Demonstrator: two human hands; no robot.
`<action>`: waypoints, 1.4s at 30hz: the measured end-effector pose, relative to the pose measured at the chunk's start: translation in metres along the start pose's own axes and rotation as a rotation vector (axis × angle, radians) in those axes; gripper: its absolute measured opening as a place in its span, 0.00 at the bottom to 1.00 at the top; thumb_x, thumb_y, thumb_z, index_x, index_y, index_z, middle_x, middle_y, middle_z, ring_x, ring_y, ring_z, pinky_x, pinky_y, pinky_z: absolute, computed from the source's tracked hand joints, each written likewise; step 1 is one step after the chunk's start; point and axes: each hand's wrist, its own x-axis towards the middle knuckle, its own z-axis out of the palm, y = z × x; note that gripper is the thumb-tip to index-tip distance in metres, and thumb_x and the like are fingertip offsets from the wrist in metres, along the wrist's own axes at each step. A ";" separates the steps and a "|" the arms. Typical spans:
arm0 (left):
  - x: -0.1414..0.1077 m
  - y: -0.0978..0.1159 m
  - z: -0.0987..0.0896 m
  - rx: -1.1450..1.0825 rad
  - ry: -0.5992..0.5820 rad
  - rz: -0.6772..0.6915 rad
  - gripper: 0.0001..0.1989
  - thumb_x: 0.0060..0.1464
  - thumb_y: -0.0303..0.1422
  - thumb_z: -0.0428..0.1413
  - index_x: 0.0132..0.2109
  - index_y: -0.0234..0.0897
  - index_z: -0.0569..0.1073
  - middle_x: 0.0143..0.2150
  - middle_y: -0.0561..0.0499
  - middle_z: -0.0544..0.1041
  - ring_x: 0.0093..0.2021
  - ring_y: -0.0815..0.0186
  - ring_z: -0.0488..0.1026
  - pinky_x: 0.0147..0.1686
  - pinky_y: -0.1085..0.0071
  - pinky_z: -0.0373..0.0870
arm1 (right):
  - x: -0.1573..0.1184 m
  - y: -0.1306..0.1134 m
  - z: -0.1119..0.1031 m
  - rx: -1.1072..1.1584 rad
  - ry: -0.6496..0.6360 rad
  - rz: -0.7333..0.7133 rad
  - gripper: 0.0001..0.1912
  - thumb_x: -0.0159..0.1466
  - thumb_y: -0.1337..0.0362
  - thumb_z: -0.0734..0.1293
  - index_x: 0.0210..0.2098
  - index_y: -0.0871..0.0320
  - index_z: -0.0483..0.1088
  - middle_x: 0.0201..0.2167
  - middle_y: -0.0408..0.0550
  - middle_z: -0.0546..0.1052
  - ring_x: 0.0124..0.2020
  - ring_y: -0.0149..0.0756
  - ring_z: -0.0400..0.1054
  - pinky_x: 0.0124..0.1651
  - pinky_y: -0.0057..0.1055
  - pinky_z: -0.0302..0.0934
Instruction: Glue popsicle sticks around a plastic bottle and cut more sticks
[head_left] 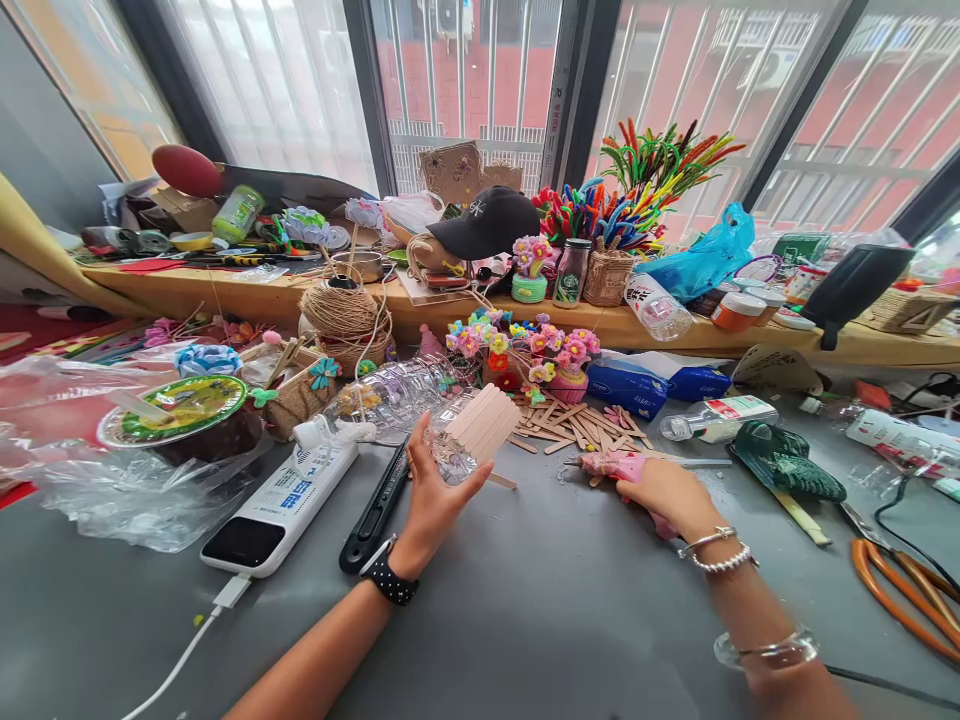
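My left hand (439, 500) grips a clear plastic bottle piece (446, 458) between thumb and fingers. Flat wooden craft sticks (481, 425) sit side by side along its right side. On the grey table, my right hand (671, 495) is closed around a pink glue gun (611, 466), its nozzle pointing left. Behind both hands lies a loose pile of craft sticks (577, 425). A single stick (501, 481) shows just right of my left thumb. Left of that hand is a dark green utility knife (377, 510).
A white power bank (289, 505) with a cable lies left, beside a lidded bowl (180, 415) in plastic. Orange-handled scissors (904, 590) and a green mesh piece (787, 465) are at right. Behind stand twine (339, 310), pipe-cleaner flowers (574, 350) and tissue packs (626, 385).
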 end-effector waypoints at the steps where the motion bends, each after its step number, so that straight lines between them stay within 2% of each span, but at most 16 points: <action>1: 0.000 0.000 0.000 0.005 0.001 0.003 0.43 0.39 0.37 0.59 0.57 0.46 0.40 0.58 0.45 0.44 0.56 0.57 0.49 0.53 0.58 0.49 | 0.001 -0.001 -0.002 0.007 -0.047 0.010 0.08 0.43 0.63 0.62 0.22 0.49 0.72 0.18 0.41 0.73 0.21 0.35 0.66 0.20 0.26 0.51; 4: 0.000 -0.001 0.000 0.035 0.010 0.025 0.43 0.39 0.37 0.59 0.57 0.45 0.40 0.58 0.44 0.44 0.56 0.57 0.49 0.53 0.58 0.49 | 0.004 -0.002 -0.011 0.035 -0.172 0.070 0.08 0.47 0.60 0.60 0.20 0.51 0.71 0.13 0.42 0.71 0.15 0.33 0.63 0.17 0.26 0.50; 7: 0.000 -0.003 0.000 0.093 -0.001 0.081 0.44 0.39 0.37 0.59 0.57 0.43 0.39 0.58 0.44 0.43 0.57 0.56 0.47 0.54 0.58 0.47 | 0.006 -0.001 -0.019 0.042 -0.187 0.165 0.13 0.48 0.55 0.58 0.21 0.55 0.69 0.13 0.44 0.71 0.10 0.32 0.60 0.15 0.27 0.50; 12: -0.002 0.001 0.000 0.210 -0.025 0.153 0.44 0.39 0.37 0.58 0.57 0.42 0.39 0.58 0.42 0.43 0.58 0.56 0.44 0.55 0.55 0.44 | 0.009 -0.001 -0.033 0.013 -0.070 0.263 0.18 0.47 0.49 0.59 0.28 0.58 0.65 0.20 0.49 0.72 0.15 0.34 0.63 0.19 0.29 0.53; 17: -0.003 0.008 -0.002 0.376 -0.015 0.273 0.44 0.38 0.37 0.58 0.57 0.40 0.40 0.60 0.42 0.37 0.60 0.55 0.36 0.55 0.54 0.41 | 0.005 -0.009 -0.048 -0.024 0.106 0.236 0.19 0.47 0.49 0.59 0.29 0.58 0.62 0.25 0.49 0.71 0.24 0.37 0.65 0.25 0.30 0.55; 22: -0.007 0.014 -0.002 0.463 -0.193 0.412 0.40 0.38 0.41 0.58 0.56 0.43 0.46 0.60 0.44 0.38 0.59 0.50 0.35 0.54 0.51 0.39 | 0.000 -0.013 -0.053 -0.044 0.267 0.163 0.20 0.47 0.49 0.60 0.31 0.58 0.63 0.25 0.47 0.70 0.24 0.35 0.62 0.26 0.29 0.54; 25: -0.010 0.016 -0.003 0.494 -0.269 0.452 0.36 0.40 0.43 0.56 0.55 0.44 0.49 0.60 0.44 0.41 0.59 0.50 0.37 0.54 0.50 0.37 | 0.000 -0.011 -0.053 -0.042 0.292 0.151 0.21 0.47 0.48 0.60 0.32 0.58 0.64 0.26 0.47 0.70 0.24 0.35 0.62 0.26 0.29 0.53; 28: -0.008 0.020 -0.004 0.491 -0.271 0.491 0.30 0.46 0.40 0.52 0.55 0.41 0.50 0.60 0.44 0.43 0.59 0.52 0.39 0.54 0.53 0.39 | -0.001 -0.012 -0.052 -0.020 0.294 0.158 0.22 0.46 0.47 0.60 0.32 0.58 0.64 0.25 0.47 0.70 0.24 0.36 0.63 0.26 0.29 0.53; 33: 0.006 0.038 -0.002 0.427 -0.303 0.549 0.16 0.49 0.37 0.50 0.46 0.41 0.62 0.52 0.47 0.60 0.56 0.58 0.51 0.53 0.58 0.49 | -0.002 -0.016 -0.051 0.036 0.293 0.137 0.21 0.47 0.47 0.60 0.31 0.57 0.64 0.25 0.47 0.71 0.24 0.36 0.63 0.26 0.29 0.54; 36: 0.014 0.054 0.008 0.332 -0.304 0.540 0.13 0.48 0.38 0.51 0.41 0.39 0.66 0.44 0.47 0.67 0.47 0.61 0.61 0.48 0.63 0.57 | -0.004 -0.019 -0.050 0.052 0.295 0.123 0.20 0.46 0.48 0.61 0.30 0.57 0.63 0.26 0.48 0.71 0.25 0.37 0.63 0.26 0.30 0.54; 42: 0.022 0.078 0.036 0.276 -0.337 0.485 0.13 0.46 0.42 0.52 0.34 0.37 0.68 0.34 0.50 0.71 0.38 0.63 0.66 0.40 0.66 0.61 | -0.004 -0.024 -0.049 0.078 0.279 0.118 0.19 0.47 0.48 0.60 0.29 0.57 0.62 0.25 0.47 0.70 0.22 0.35 0.62 0.25 0.29 0.53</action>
